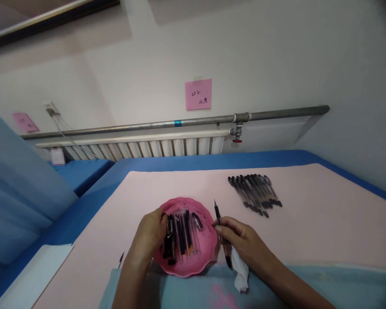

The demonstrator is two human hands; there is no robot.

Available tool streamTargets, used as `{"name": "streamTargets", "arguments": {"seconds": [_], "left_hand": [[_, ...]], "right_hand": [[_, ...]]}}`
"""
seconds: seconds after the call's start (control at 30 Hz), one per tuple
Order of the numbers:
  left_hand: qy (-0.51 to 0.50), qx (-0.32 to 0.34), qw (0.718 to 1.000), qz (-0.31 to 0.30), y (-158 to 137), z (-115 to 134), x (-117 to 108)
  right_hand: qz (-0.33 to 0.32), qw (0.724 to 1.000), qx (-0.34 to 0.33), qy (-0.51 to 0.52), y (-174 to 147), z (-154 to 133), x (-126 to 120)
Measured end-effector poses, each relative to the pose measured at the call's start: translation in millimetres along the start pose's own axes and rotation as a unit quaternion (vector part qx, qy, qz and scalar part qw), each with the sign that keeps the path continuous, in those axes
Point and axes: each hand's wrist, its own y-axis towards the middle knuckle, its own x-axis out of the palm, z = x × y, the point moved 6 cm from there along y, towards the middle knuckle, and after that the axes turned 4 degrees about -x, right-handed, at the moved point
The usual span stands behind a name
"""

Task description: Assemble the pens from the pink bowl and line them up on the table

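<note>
In the head view, a pink scalloped bowl holds clear pen barrels, black pen parts and pen caps. My left hand reaches over the bowl's left rim with curled fingers beside the black pieces. What it grips there is hidden. My right hand, right of the bowl, pinches an uncapped gel pen, its tip pointing up and away. A crumpled white tissue hangs below that hand, against the palm.
Several capped pens lie in a row at the back right of the pink tabletop. A thin dark-tipped piece lies left of my left forearm. White paper rests at the left edge. Behind are a radiator and a pipe.
</note>
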Motion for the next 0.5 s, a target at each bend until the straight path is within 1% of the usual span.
{"name": "streamTargets", "arguments": {"seconds": [0.1, 0.27, 0.4, 0.5], "left_hand": [[-0.005, -0.002, 1.000, 0.005, -0.7, -0.2, -0.3], [-0.017, -0.010, 1.000, 0.000, 0.0, -4.3, 2.0], [-0.022, -0.026, 0.999, 0.009, 3.1, -13.3, 1.1], [-0.028, -0.030, 0.999, 0.009, 3.6, -14.8, -0.3]], "right_hand": [[-0.003, 1.000, -0.004, -0.013, -0.2, 0.0, 0.6], [0.005, 0.998, -0.032, -0.045, -0.8, -5.4, -1.0], [-0.001, 0.999, -0.025, -0.038, -0.3, -4.2, -0.7], [0.002, 0.999, -0.019, -0.038, 0.5, -2.5, -0.5]]}}
